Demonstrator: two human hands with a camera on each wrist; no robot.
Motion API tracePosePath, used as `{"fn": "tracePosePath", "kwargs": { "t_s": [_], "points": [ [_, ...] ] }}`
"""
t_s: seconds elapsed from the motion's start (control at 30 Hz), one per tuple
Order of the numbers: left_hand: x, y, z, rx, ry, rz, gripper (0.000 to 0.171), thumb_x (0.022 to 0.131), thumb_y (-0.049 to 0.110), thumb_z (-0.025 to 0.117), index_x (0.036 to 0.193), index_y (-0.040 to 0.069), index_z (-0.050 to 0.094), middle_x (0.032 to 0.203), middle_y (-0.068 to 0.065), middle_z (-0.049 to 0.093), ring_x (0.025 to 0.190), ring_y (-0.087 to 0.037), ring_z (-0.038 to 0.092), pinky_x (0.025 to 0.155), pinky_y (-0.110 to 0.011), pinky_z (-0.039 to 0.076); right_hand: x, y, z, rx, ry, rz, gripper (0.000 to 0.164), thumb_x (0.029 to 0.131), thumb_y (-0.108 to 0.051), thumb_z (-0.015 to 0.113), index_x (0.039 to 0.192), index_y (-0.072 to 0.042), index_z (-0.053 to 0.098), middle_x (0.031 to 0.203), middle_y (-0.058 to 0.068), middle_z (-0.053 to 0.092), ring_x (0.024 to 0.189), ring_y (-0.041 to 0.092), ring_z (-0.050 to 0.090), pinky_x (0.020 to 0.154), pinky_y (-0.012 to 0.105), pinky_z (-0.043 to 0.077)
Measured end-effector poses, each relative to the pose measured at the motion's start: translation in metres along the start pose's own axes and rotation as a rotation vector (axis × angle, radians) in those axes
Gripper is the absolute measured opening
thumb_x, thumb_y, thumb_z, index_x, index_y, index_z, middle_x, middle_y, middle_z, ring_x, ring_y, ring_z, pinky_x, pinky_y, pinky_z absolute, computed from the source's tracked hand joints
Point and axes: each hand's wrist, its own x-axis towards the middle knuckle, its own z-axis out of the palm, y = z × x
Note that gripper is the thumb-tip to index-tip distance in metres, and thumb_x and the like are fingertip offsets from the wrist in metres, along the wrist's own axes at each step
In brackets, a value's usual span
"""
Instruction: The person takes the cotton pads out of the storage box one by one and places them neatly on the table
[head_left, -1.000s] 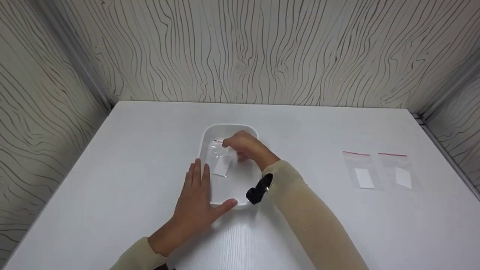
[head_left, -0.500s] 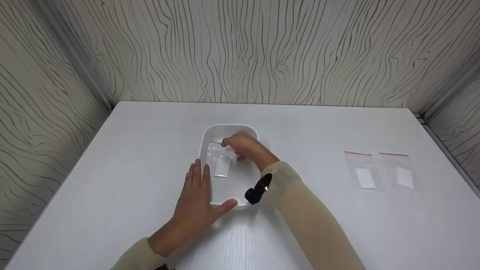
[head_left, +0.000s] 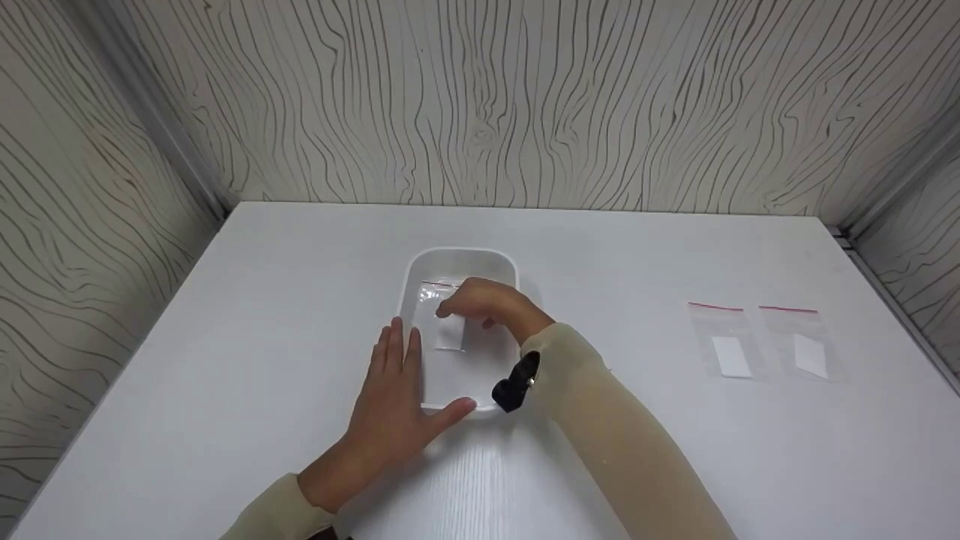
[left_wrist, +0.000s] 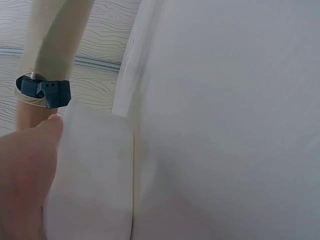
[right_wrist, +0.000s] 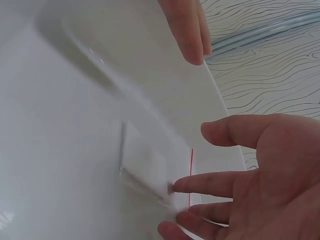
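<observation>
A white plastic tray (head_left: pixel 461 250) stands on the table. In it lies a small clear zip bag (head_left: pixel 450 341) with a red seal line and a flat white piece inside. My right hand (head_left: pixel 491 300) reaches into the tray over the bag. In the right wrist view its fingers (right_wrist: pixel 205 184) are stretched out, fingertips right at the bag, and the thumb stands apart. My left hand (head_left: pixel 390 401) rests along the tray's left side, with straight fingers, its thumb at the near rim. In the left wrist view the tray's outer wall (left_wrist: pixel 92 170) sits beside that thumb.
Two more zip bags with red seals, a left one (head_left: pixel 727 352) and a right one (head_left: pixel 808 352), lie side by side on the right of the white table (head_left: pixel 247 322). A wood-patterned wall panel (head_left: pixel 480 105) rises behind the table.
The bag in the tray has turned straighter and shifted slightly right. My right hand has moved a little toward me, from the seal end onto the white piece. My left hand stays put.
</observation>
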Motion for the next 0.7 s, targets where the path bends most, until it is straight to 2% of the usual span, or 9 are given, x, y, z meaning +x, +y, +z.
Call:
{"fn": "tracePosePath", "kwargs": {
  "t_s": [0.23,0.33,0.5,0.57,0.7],
  "points": [
    [0.0005,0.0004,-0.0003,0.011,0.005,0.004,0.116,0.084,0.076,0.062,0.152,-0.013,0.032,0.163,-0.033,0.017,0.151,-0.049,0.016,0.119,-0.053,0.029,-0.0009,-0.0005,-0.0003,-0.126,-0.03,-0.029,0.049,0.092,-0.04,0.067,0.123,-0.002,0.065,0.102,0.003,0.056,0.093,0.021,0.058,0.082,0.038,0.055],
    [0.0008,0.0003,0.0,0.007,0.005,0.001,0.116,0.084,0.076,0.062,0.152,-0.013,0.032,0.163,-0.032,0.017,0.151,-0.048,0.015,0.119,-0.053,0.029,-0.0025,-0.0014,-0.0004,-0.181,-0.05,-0.042,0.052,0.093,-0.043,0.065,0.125,-0.002,0.065,0.108,0.006,0.057,0.095,0.024,0.059,0.085,0.039,0.054],
    [0.0013,0.001,0.0005,0.002,0.004,-0.004,0.115,0.083,0.073,0.066,0.152,-0.013,0.032,0.163,-0.032,0.017,0.151,-0.048,0.015,0.119,-0.053,0.029,-0.0058,-0.0006,-0.0004,-0.226,-0.025,-0.08,0.061,0.094,-0.045,0.063,0.135,0.001,0.06,0.13,0.014,0.058,0.106,0.024,0.055,0.101,0.041,0.047],
    [0.0013,0.0013,0.0003,0.0,0.003,-0.004,0.114,0.083,0.072,0.066,0.152,-0.013,0.033,0.163,-0.032,0.017,0.151,-0.048,0.016,0.119,-0.053,0.029,-0.0065,0.0002,-0.0012,-0.219,0.006,-0.099,0.059,0.094,-0.043,0.063,0.131,0.002,0.062,0.127,0.013,0.061,0.102,0.022,0.052,0.102,0.04,0.045],
    [0.0001,0.0007,-0.0003,-0.008,0.002,-0.003,0.114,0.084,0.072,0.066,0.152,-0.013,0.033,0.163,-0.032,0.017,0.151,-0.048,0.016,0.118,-0.054,0.03,-0.0067,0.0021,-0.0044,-0.186,0.054,-0.138,0.05,0.093,-0.038,0.065,0.118,0.005,0.068,0.11,0.011,0.064,0.091,0.02,0.05,0.094,0.039,0.048]
  ]
}}
